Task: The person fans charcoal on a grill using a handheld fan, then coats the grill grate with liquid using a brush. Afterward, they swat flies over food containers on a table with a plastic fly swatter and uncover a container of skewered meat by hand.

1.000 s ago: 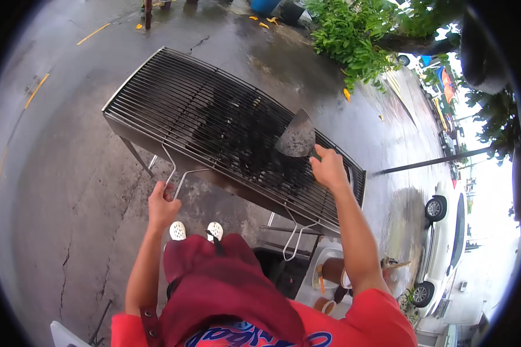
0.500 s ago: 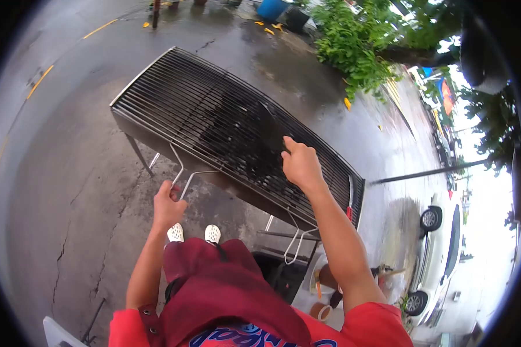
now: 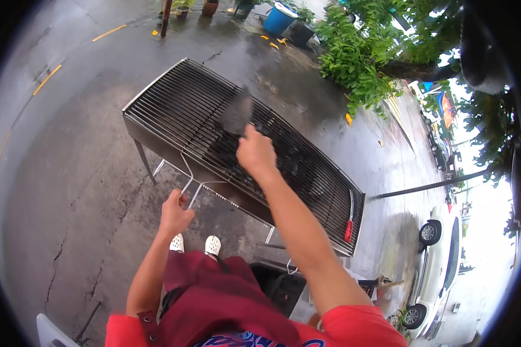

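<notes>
A long metal charcoal grill [image 3: 139, 130] stands before me, topped by a barred grate [image 3: 179, 92] with black charcoal [image 3: 289, 156] under its middle. My left hand [image 3: 176, 215] is closed round the bent wire handle [image 3: 188, 168] on the grate's near side. Over the middle of the grate, my right hand [image 3: 256, 151] is closed on a dark, flat, paddle-like piece [image 3: 236, 115]. Motion blurs this piece, so its exact kind is unclear. A red-handled knife [image 3: 349, 230] lies across the bars at the right end.
Under the grill's near right side sits a black bin [image 3: 278, 286]. Leafy branches [image 3: 353, 58] hang beyond the grill, and a blue bucket [image 3: 279, 20] stands among potted plants. A white car [image 3: 443, 254] is parked at the right. The concrete ground is wet.
My right hand has swept left along the grate with the flat piece, which now shows its broad face. My left hand stays on the wire handle. The view has shifted slightly.
</notes>
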Demonstrator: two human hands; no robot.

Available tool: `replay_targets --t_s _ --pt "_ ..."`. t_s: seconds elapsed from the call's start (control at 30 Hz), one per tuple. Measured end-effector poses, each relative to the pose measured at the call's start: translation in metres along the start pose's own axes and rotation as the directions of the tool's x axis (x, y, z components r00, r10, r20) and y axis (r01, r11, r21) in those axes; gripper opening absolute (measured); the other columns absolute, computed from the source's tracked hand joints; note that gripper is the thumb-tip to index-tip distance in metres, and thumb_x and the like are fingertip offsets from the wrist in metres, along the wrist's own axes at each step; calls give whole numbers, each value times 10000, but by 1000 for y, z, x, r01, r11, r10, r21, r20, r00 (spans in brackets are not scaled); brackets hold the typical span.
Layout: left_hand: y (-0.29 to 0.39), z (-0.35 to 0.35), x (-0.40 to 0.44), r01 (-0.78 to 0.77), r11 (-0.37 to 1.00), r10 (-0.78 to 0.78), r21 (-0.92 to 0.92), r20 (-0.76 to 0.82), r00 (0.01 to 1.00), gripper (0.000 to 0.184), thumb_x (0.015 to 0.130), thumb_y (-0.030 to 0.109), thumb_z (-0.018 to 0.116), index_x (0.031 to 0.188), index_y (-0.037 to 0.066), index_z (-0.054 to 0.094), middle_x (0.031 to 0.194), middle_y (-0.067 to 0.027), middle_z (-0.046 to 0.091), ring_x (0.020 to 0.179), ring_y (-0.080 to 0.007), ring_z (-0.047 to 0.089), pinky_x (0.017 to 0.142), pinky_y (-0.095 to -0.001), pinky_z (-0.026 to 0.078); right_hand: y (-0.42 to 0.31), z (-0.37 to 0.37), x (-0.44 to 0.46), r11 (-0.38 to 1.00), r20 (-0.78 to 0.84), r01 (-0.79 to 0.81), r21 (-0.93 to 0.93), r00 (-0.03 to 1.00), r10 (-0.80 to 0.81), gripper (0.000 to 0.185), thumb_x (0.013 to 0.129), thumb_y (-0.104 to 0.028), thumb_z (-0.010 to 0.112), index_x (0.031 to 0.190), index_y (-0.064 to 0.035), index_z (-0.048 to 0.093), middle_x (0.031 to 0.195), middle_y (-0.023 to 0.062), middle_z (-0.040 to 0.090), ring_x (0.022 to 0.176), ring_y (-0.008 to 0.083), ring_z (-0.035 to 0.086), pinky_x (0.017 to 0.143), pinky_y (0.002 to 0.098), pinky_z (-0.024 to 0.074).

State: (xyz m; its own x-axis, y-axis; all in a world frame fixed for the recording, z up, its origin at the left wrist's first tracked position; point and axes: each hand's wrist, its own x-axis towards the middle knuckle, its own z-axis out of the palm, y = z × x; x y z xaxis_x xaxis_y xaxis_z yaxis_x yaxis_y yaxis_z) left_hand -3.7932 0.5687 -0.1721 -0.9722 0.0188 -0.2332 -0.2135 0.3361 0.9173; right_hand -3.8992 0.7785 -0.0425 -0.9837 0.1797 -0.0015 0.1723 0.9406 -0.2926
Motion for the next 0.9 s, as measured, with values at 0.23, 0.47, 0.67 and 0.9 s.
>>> replay_targets --t_s 0.23,0.47,0.67,0.9 --pt "-6 -2 5 6 1000 -5 -10 30 1000 258 598 40 611 815 12 474 630 -67 469 568 -178 457 567 -314 418 127 -42 -100 949 -22 -296 -107 955 296 421 875 -242 535 1242 -40 496 942 283 632 922 425 618 787 509 481" --pt "-6 1 5 -15 999 16 -44 18 1000 253 597 25 601 806 17 460 604 -54 446 542 -155 426 543 -304 401 265 -121 -159 691 175 -652 313 754 633 504 835 -143 638 1293 17 502 627 57 550 466 92 497 365 284 350" --pt "-6 3 5 -8 1000 8 -16 2 1000 267 600 21 614 813 16 453 611 -49 441 562 -141 424 543 -296 400 161 -86 -74 969 5 16 -248 1000 -15 357 832 -199 595 1119 12 580 823 253 631 788 421 612 702 479 483" --pt "-5 -2 4 0 1000 0 3 34 999 275 609 22 618 830 13 455 625 -69 474 575 -173 472 574 -315 428 261 -93 -142 903 88 -427 33 902 423 463 824 -222 588 1225 6 548 984 264 640 949 403 624 830 436 485"
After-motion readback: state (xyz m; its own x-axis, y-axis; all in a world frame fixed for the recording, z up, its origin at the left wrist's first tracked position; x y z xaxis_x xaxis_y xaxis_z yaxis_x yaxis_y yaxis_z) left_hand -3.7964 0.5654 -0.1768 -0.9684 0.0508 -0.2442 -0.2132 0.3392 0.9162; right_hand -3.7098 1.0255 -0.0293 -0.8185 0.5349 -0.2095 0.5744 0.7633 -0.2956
